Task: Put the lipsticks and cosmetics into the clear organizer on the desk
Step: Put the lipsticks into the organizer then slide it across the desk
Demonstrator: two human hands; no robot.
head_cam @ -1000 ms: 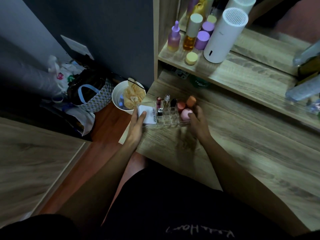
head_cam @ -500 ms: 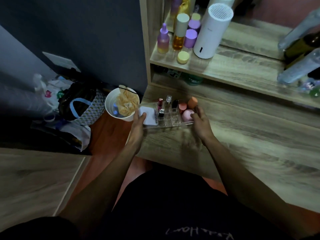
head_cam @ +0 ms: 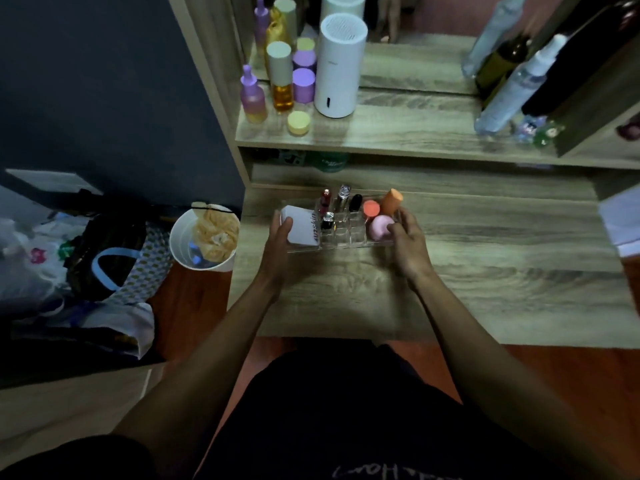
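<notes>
The clear organizer (head_cam: 346, 242) sits on the wooden desk (head_cam: 485, 271) near its left end. Upright in its slots are several lipsticks (head_cam: 341, 199); a white box (head_cam: 302, 225) fills its left part, and a coral sponge (head_cam: 371, 208), an orange sponge (head_cam: 392, 201) and a pink sponge (head_cam: 380, 226) fill its right part. My left hand (head_cam: 278, 237) grips the organizer's left end with the thumb on the white box. At the right end, my right hand (head_cam: 407, 242) grips the organizer with fingertips against the pink sponge.
A shelf (head_cam: 415, 133) above the desk carries purple and amber bottles (head_cam: 284, 84), a white cylinder (head_cam: 341, 65) and tall bottles (head_cam: 512, 88) at the right. Left of the desk on the floor are a white bin (head_cam: 180, 244) and bags (head_cam: 104, 258).
The view has shifted so the desk and organizer sit more centrally. Both hands keep their grip on the organizer's ends; it appears moved slightly right, away from the desk's left edge.
</notes>
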